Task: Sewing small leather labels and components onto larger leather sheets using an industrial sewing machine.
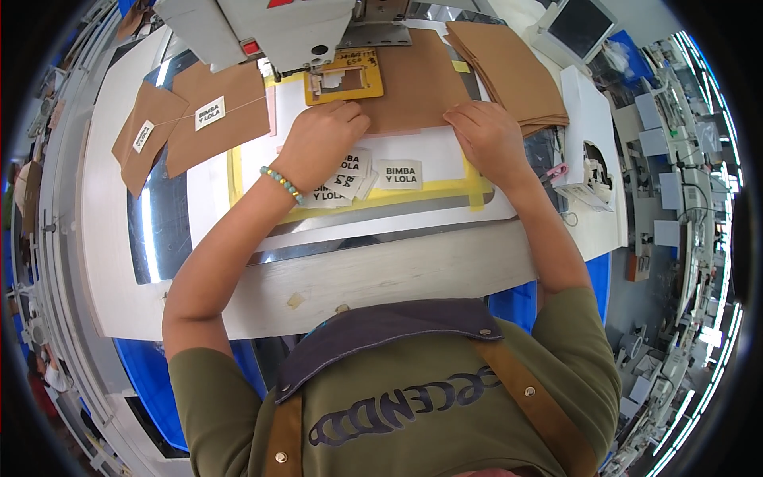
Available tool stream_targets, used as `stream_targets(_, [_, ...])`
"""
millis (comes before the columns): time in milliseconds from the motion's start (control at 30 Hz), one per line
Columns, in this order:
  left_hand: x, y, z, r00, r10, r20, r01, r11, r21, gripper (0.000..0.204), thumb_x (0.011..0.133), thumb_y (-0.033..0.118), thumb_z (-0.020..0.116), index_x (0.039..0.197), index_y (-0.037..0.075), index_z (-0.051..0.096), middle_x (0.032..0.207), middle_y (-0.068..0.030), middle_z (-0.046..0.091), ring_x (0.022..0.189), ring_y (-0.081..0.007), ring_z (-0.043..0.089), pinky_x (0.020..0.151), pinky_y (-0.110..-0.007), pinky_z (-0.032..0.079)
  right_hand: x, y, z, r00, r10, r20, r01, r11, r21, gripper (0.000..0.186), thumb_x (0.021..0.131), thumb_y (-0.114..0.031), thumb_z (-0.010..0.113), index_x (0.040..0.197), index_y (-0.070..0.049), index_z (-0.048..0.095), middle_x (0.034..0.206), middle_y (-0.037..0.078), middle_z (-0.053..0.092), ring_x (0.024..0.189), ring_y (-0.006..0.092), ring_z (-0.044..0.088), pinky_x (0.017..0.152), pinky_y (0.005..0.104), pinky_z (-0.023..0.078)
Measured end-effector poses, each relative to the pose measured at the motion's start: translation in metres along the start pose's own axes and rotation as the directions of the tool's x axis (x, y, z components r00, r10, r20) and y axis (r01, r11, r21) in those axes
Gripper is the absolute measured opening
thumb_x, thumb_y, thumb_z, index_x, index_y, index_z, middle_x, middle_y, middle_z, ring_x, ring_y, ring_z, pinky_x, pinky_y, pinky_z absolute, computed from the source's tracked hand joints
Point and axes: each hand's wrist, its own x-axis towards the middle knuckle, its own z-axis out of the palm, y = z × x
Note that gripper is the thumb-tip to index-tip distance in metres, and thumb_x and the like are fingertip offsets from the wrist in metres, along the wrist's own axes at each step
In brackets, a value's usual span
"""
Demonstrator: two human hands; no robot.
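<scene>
My left hand (pixel 324 139), with a beaded bracelet, has curled fingers on the near left edge of a brown sheet (pixel 417 83), just below a yellow frame (pixel 344 93) under the sewing machine head (pixel 246 28). My right hand (pixel 485 139) grips the sheet's near right corner between thumb and fingers. Several printed white labels (pixel 401 175) lie loose below the sheet, on a white board (pixel 294 230) with yellow tape. My left hand partly covers the label pile.
Two brown pieces with attached labels (pixel 222 135) lie left, joined by thread. A brown stack (pixel 509 71) is at right, beside a white box (pixel 580 119), pink clips (pixel 556 172) and a small screen (pixel 568 32). Blue bins (pixel 143 397) sit below the table (pixel 397 282).
</scene>
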Motion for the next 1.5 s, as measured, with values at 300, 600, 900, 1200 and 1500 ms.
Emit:
stream_targets(300, [-0.059,-0.048,-0.031,0.999,-0.018,0.033,0.003,0.912,0.41,0.029,0.085,0.006,0.068,0.113,0.003,0.073,0.126,-0.0041,0.072,0.1,-0.0214,0.069,0.078,-0.034,0.061,0.026,-0.027,0.03,0.976,-0.056,0.212,0.02,0.986,0.167,0.051,0.108,-0.034,0.062,0.151,-0.007,0.06,0.16,0.013,0.055,0.154,0.0311,0.043,0.126,0.0535,0.035])
stream_targets(600, [-0.098,-0.019,-0.044,0.982,-0.189,0.019,0.187,0.979,0.077,0.05,0.096,0.006,0.068,0.146,0.004,0.063,0.154,-0.0072,0.062,0.144,-0.0324,0.053,0.119,-0.045,0.047,0.012,-0.034,0.017,0.921,-0.027,0.388,-0.047,0.983,0.179,0.064,0.111,-0.047,0.054,0.162,-0.008,0.048,0.173,0.008,0.038,0.163,0.0289,0.028,0.133,0.0568,0.017])
stream_targets(900, [-0.101,-0.017,-0.042,0.963,-0.267,-0.018,0.267,0.963,-0.037,0.056,0.099,0.007,0.067,0.154,0.009,0.056,0.161,-0.0077,0.056,0.152,-0.0348,0.046,0.124,-0.047,0.041,0.004,-0.025,0.013,0.946,0.01,0.325,-0.074,0.98,0.186,0.065,0.111,-0.046,0.054,0.161,-0.005,0.046,0.172,0.01,0.04,0.162,0.0333,0.029,0.132,0.0581,0.02])
stream_targets(1200, [-0.102,-0.018,-0.035,0.967,-0.247,0.07,0.246,0.969,0.018,0.05,0.107,0.017,0.059,0.157,0.015,0.056,0.167,0.001,0.051,0.157,-0.0334,0.039,0.129,-0.05,0.031,-0.003,-0.019,0.025,0.969,-0.042,0.243,-0.003,0.984,0.18,0.07,0.11,-0.053,0.054,0.164,-0.01,0.044,0.176,0.004,0.035,0.164,0.0289,0.025,0.134,0.0562,0.017])
stream_targets(1500, [-0.1,-0.016,-0.036,0.962,-0.239,0.131,0.228,0.969,0.099,0.052,0.108,0.022,0.059,0.16,0.017,0.053,0.17,0.0029,0.047,0.161,-0.0312,0.032,0.131,-0.05,0.027,0.001,-0.023,0.021,0.939,-0.03,0.343,-0.013,0.992,0.123,0.07,0.108,-0.054,0.052,0.165,-0.014,0.044,0.176,0.006,0.035,0.163,0.0332,0.026,0.134,0.0586,0.015])
